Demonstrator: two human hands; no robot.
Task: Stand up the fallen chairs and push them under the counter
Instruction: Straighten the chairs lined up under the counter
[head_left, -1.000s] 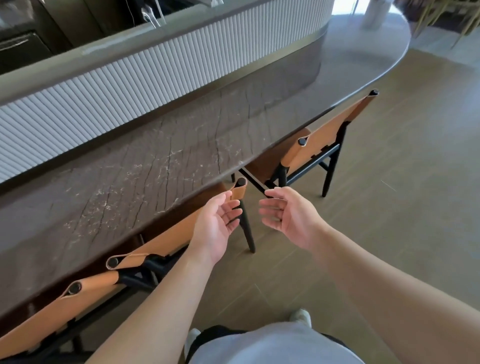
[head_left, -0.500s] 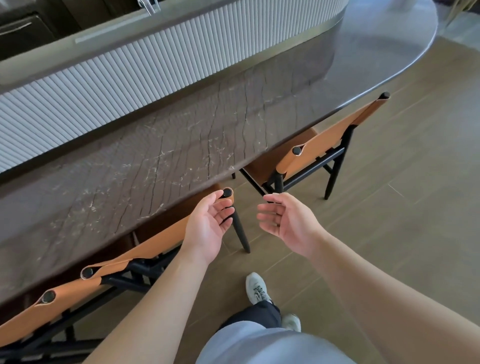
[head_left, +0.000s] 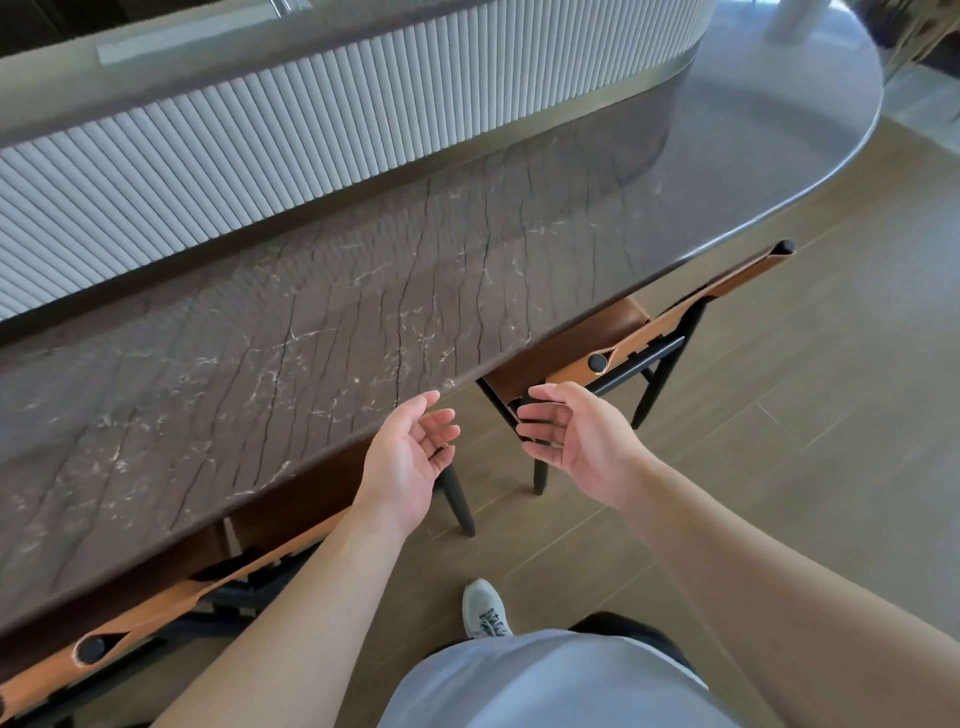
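Two chairs with tan leather backs and black frames stand upright at the dark stone counter (head_left: 322, 332). The left chair (head_left: 171, 597) is tucked mostly under the counter edge; only its backrest and one black leg show. The right chair (head_left: 670, 322) stands further out, its brown seat partly under the counter. My left hand (head_left: 410, 457) hovers palm up over the left chair's right end, fingers relaxed, holding nothing. My right hand (head_left: 576, 436) hangs beside it near the right chair's left post, fingers loosely bent and empty.
A white ribbed wall (head_left: 311, 140) rises behind the counter. The counter curves round at the far right, with a white object (head_left: 795, 21) on it. Wooden floor (head_left: 779, 493) lies open to the right. My grey shoe (head_left: 485, 608) stands near the left chair's leg.
I have stepped closer to the counter and the view has shifted right. The left chair now sits further under the counter edge. Both hands stay empty and close together.
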